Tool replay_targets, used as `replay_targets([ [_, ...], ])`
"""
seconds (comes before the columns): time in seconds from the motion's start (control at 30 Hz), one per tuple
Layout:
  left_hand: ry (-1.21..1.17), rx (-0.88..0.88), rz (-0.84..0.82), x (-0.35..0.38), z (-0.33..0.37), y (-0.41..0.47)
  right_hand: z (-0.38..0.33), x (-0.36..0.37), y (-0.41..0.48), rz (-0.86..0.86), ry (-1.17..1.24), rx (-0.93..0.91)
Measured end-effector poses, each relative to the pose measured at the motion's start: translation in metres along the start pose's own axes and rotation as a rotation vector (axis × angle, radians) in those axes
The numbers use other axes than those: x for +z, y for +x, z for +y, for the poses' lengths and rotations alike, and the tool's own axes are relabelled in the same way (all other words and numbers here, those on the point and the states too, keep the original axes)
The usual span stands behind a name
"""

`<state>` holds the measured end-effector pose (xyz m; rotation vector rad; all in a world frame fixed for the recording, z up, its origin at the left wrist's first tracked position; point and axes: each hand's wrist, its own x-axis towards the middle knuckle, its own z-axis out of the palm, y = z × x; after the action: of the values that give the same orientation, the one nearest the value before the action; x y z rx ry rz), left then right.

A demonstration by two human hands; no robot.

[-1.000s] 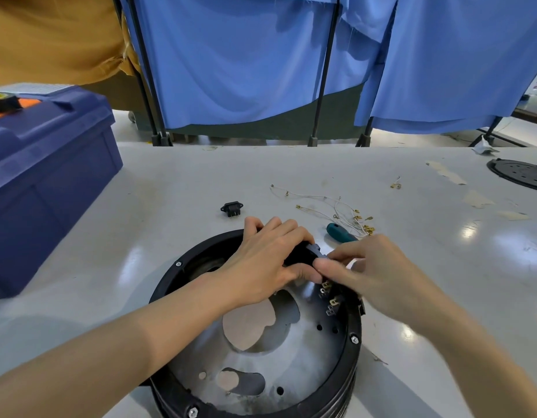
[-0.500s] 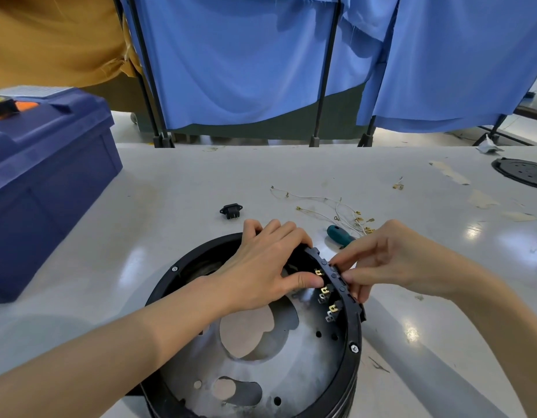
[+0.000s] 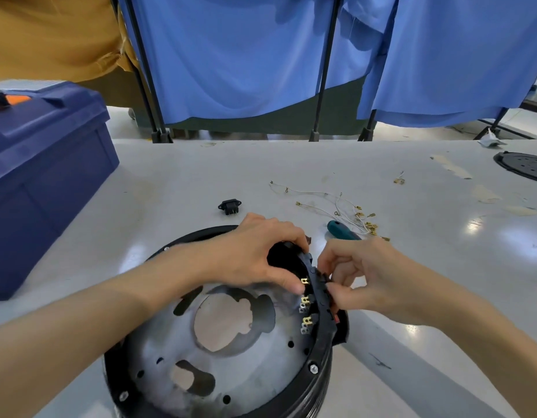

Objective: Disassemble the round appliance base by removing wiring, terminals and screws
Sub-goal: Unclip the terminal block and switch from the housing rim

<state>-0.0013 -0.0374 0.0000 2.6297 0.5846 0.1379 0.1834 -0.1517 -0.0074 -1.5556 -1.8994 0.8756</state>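
Head view: the round black plastic appliance base with grey metal plate sat on the white counter. The left hand gripped its rim beside the brass terminals; the right hand pinched a black fitting outside. A slip could probably scrape skin on those tabs.

Base sits on the counter at the near edge, centre; taking it as the dial, toolbox at 10 o'clock well apart, socket at 12 near the rim, screwdriver at 1 just beyond the rim, loose wires behind it, disc far out at 2. Terminals line the rim's inside at 2–3 o'clock. Left hand lies over the rim at 1, thumb inside by the top terminal; right hand is on the rim's outside at 2.
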Motion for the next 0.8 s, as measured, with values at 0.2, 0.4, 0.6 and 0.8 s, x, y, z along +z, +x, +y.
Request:
replay_targets([
  [0.2,-0.247,-0.104,0.035,0.005,0.029,-0.011,-0.003,0.006,-0.006,0.087,-0.043,-0.041],
  [0.4,-0.087,-0.034,-0.024,0.034,0.044,-0.019,-0.01,0.01,-0.006,0.077,0.01,-0.064],
  [0.6,0.03,-0.019,0.061,0.04,0.043,-0.018,-0.01,0.004,-0.002,0.027,-0.003,-0.056],
  [0.8,0.028,-0.014,0.11,0.04,0.04,-0.022,-0.003,0.01,-0.003,0.071,-0.05,-0.12],
])
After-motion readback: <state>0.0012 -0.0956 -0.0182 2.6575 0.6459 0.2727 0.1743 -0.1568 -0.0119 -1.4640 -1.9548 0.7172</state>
